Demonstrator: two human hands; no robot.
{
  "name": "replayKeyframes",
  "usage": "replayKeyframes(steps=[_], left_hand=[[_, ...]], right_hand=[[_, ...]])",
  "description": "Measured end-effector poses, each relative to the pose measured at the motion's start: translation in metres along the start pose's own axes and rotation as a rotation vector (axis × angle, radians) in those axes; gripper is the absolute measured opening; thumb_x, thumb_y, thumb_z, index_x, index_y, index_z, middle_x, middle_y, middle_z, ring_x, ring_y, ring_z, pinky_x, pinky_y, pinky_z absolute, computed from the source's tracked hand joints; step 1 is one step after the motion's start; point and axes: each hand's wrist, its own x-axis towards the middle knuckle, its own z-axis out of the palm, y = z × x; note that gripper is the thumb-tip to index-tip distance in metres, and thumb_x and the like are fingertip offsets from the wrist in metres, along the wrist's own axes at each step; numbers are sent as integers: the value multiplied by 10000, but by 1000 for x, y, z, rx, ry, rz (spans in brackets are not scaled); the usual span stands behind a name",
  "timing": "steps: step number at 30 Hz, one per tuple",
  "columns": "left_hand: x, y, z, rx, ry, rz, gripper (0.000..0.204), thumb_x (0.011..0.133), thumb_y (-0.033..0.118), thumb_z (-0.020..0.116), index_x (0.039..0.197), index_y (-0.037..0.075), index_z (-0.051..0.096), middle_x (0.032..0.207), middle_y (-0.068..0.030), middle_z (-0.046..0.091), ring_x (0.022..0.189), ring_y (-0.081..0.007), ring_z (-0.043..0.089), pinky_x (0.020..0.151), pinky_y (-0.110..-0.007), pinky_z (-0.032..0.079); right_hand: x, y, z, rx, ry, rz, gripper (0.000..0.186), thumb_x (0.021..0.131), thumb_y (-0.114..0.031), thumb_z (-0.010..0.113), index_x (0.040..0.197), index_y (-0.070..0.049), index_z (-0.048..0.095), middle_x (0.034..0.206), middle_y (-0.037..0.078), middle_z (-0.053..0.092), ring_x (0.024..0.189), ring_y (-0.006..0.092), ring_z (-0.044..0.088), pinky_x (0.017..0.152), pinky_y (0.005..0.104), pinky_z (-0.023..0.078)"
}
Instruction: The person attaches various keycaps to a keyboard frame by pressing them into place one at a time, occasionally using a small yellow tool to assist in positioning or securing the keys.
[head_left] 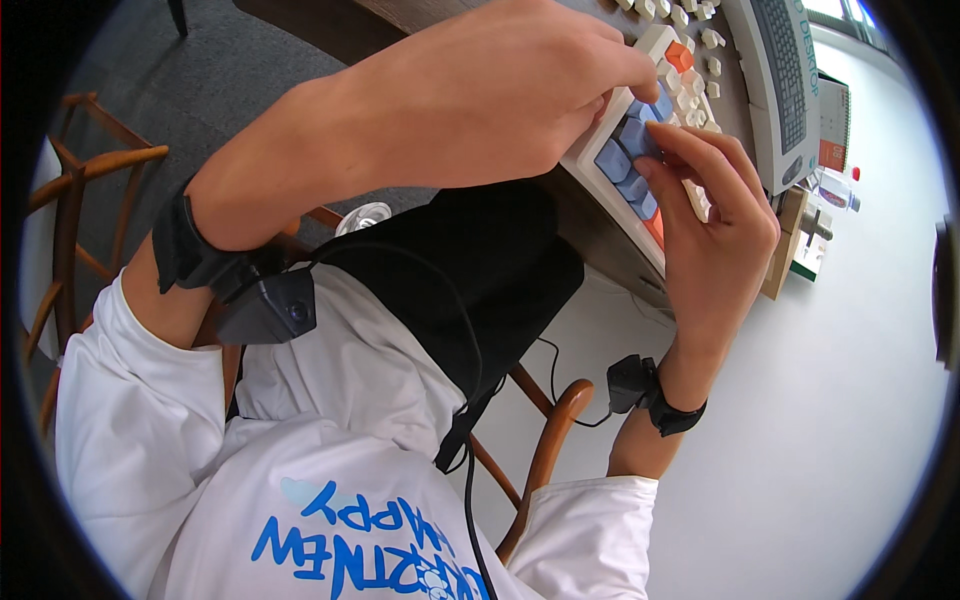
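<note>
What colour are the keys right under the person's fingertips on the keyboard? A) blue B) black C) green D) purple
A: the left hand and the right hand meet over a cluster of blue keycaps at the near end of the keyboard, with orange and cream keys farther along it.

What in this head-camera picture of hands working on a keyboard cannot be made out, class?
- Keyboard: middle hidden by both hands; far end cut by the top edge.
- Left hand: fingertips tucked under, grip unclear.
- Right hand: fingertips cover a blue keycap.
- Loose keycaps: too small to tell apart.
</note>
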Motion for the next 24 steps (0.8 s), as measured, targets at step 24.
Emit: replayKeyframes(steps=[24], left_hand=[[0, -10, 0, 47, 33, 110, 107, 892, -10, 566, 967, -78, 600, 869, -296, 626, 855, -461, 643, 773, -480, 515]], right_hand=[[2, 12, 0, 331, -75, 186, 256, 873, 89, 748, 1126, 51, 755, 1056, 98, 735, 983, 163, 722, 926, 277, 571]])
